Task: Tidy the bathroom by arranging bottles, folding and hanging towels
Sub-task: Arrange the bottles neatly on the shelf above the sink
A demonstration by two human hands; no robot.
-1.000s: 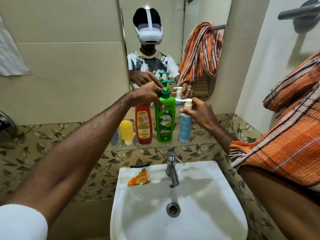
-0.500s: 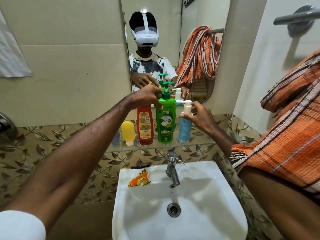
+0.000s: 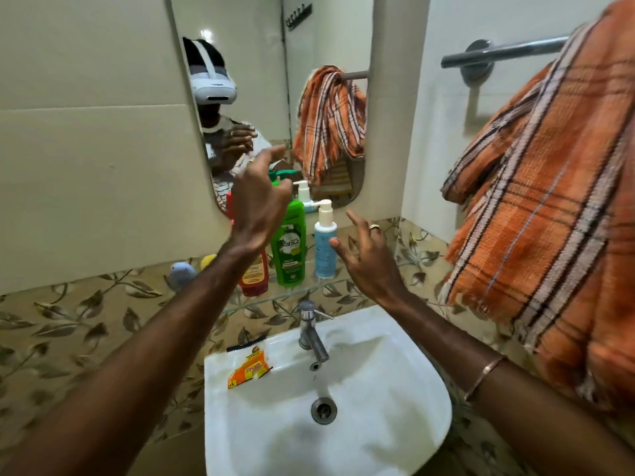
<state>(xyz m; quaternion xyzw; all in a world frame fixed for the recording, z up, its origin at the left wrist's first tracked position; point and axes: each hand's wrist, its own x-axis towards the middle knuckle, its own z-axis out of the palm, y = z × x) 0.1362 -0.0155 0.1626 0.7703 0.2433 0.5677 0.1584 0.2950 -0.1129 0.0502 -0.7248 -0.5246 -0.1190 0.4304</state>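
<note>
While both hands hover free above the glass shelf (image 3: 309, 293), the left hand (image 3: 257, 204) and right hand (image 3: 367, 255) show relaxed, spread fingers gripping nothing. The red bottle (image 3: 253, 274), green bottle (image 3: 290, 245) and blue bottle (image 3: 324, 238) stand upright there. An orange towel (image 3: 549, 218) hangs on the rail (image 3: 498, 53).

Glossy green plastic bottle (image 3: 288, 245) between the hands; clear glass shelf (image 3: 292, 293) beneath; shiny metal tap (image 3: 311, 333) and smooth white ceramic basin (image 3: 395, 400) below; coarse woven orange cloth towel (image 3: 556, 207) rightward.
</note>
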